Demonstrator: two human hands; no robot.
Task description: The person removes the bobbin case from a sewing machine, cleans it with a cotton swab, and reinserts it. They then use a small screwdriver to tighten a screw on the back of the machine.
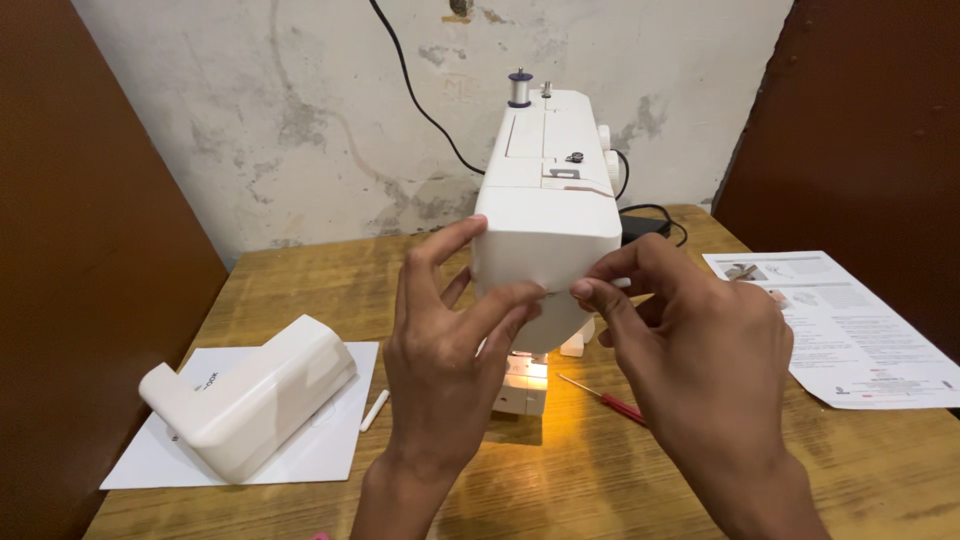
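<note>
Both hands are raised at the near end of a white sewing machine (548,215) at the tabletop's (620,470) centre: the left hand (440,355) pinches its lower edge between thumb and fingers, while the right hand (690,345) presses curled fingertips against its side. A detached white cover (250,395) lies on white paper (150,460) at eight o'clock; a printed instruction sheet (850,330) lies at three o'clock, a red-handled screwdriver (605,398) just below the machine.

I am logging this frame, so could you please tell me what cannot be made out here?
Head view only:
- Needle area of the sewing machine: hidden behind the left hand and right hand.
- Red-handled screwdriver: its handle end is covered by the right hand.
- Printed sheet: text too small.
- Cable: cut off by the top edge.
</note>
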